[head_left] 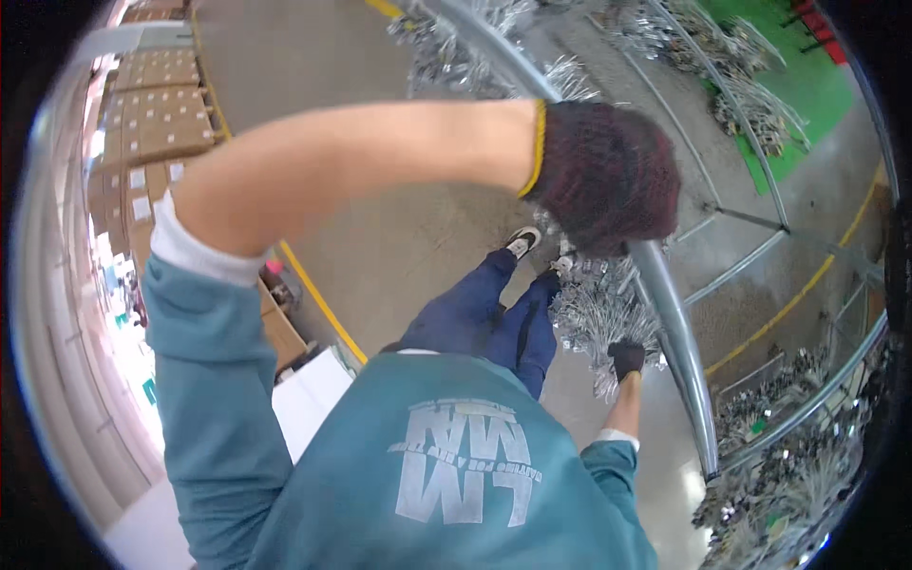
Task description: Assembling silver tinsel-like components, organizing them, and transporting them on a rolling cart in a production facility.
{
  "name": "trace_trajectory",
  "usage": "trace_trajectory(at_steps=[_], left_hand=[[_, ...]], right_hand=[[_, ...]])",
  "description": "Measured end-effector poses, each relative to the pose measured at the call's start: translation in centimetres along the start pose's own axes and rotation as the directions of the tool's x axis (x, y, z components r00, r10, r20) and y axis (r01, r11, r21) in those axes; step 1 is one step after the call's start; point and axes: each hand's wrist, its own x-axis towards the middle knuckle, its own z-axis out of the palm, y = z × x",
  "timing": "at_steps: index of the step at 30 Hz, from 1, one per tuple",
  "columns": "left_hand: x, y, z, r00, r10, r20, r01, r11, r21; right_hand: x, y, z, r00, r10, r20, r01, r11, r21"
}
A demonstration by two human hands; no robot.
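Observation:
My left hand (613,176), in a dark maroon knitted glove with a yellow cuff edge, is wrapped round a shiny metal pipe (676,332). The pipe runs on above and below the glove. My left arm reaches across the upper middle, bent at the elbow. Lower down, my right hand (627,359) wears a dark glove and is closed on a bundle of silver-grey wires (605,309). That bundle hangs beside the pipe, close to my legs. The right fingers are small in view, and the strands partly hide behind the glove and pipe.
More wire bundles (798,475) hang on the rack at lower right, others (750,95) at upper right. Metal rack bars (736,266) cross the right side. Stacked cardboard boxes (157,123) stand left, beyond a yellow floor line (318,299). Green flooring (831,114) lies far right.

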Motion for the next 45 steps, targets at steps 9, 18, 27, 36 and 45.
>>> trace_trajectory(at_steps=[9,18,27,36,45], left_hand=[[1.5,2.0,-0.8,0.967,-0.127,0.219,0.087,0.98,0.181],[1.6,2.6,0.6,0.961,-0.155,0.229,0.063,0.929,0.365],[-0.2,13.7,12.7,0.921,-0.039,-0.387,0.147,0.956,0.252],[5.8,3.0,40.4,0.491,-0.862,0.127,0.865,0.5,0.044],[14.1,-8.3,53.4,-0.003,-0.939,0.343,0.994,-0.039,-0.098]], right_hand=[[-9.4,-5.1,8.3,0.988,0.055,-0.142,0.009,0.909,0.417],[-15.1,2.8,12.6,0.941,0.243,-0.238,0.031,0.637,0.77],[-21.4,5.6,16.9,0.927,0.341,-0.156,0.013,0.386,0.922],[-25.3,20.3,23.1,0.799,0.493,0.344,-0.43,0.069,0.9],[-27.9,15.2,24.3,0.856,0.517,0.0,-0.227,0.376,0.899]])
